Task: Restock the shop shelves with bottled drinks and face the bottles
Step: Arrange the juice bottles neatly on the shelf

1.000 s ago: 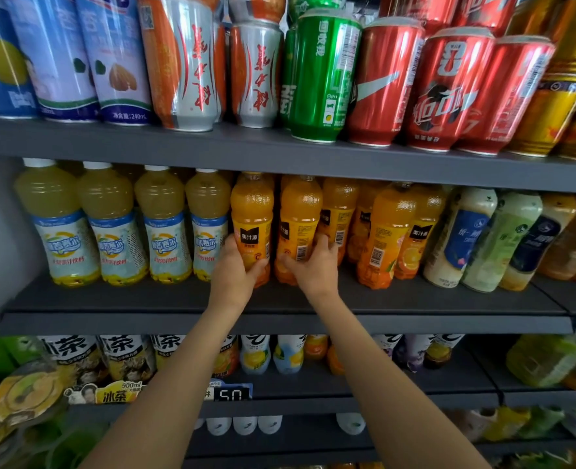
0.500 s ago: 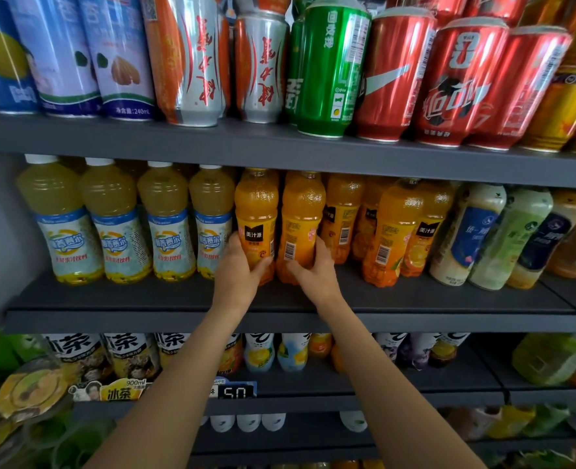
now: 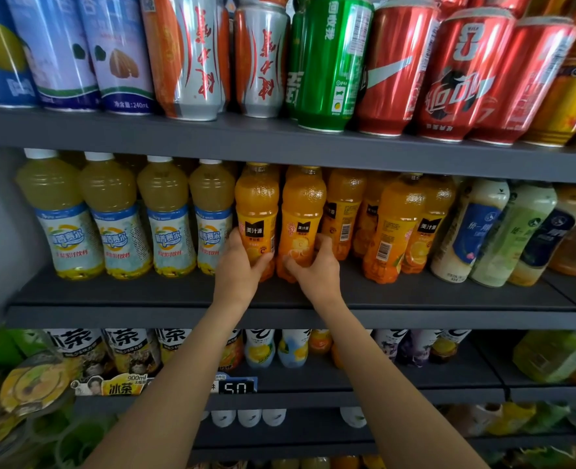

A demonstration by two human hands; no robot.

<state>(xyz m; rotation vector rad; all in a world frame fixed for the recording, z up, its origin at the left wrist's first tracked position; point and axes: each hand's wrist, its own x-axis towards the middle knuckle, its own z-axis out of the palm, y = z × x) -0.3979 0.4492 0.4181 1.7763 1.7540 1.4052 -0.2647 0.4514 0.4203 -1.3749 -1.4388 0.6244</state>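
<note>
On the middle grey shelf (image 3: 280, 316) stand two orange juice bottles side by side at the front. My left hand (image 3: 241, 270) grips the lower part of the left orange bottle (image 3: 257, 204), whose black label faces me. My right hand (image 3: 315, 270) grips the base of the right orange bottle (image 3: 303, 211); its label front with the black patch and orange picture faces outward. More orange bottles (image 3: 398, 225) stand to the right, some showing barcodes. Both bottles stand upright on the shelf.
Several yellow pear-drink bottles (image 3: 117, 218) fill the shelf's left part. White and green milk-tea bottles (image 3: 503, 231) stand at the right. Cans (image 3: 327, 62) line the shelf above. Tea bottles (image 3: 131, 346) and a price tag (image 3: 236, 387) are below.
The right orange bottle has been turned: earlier its barcode faced me, now its label front does. Both hands stay on the two bottles. The view has shifted slightly upward.
</note>
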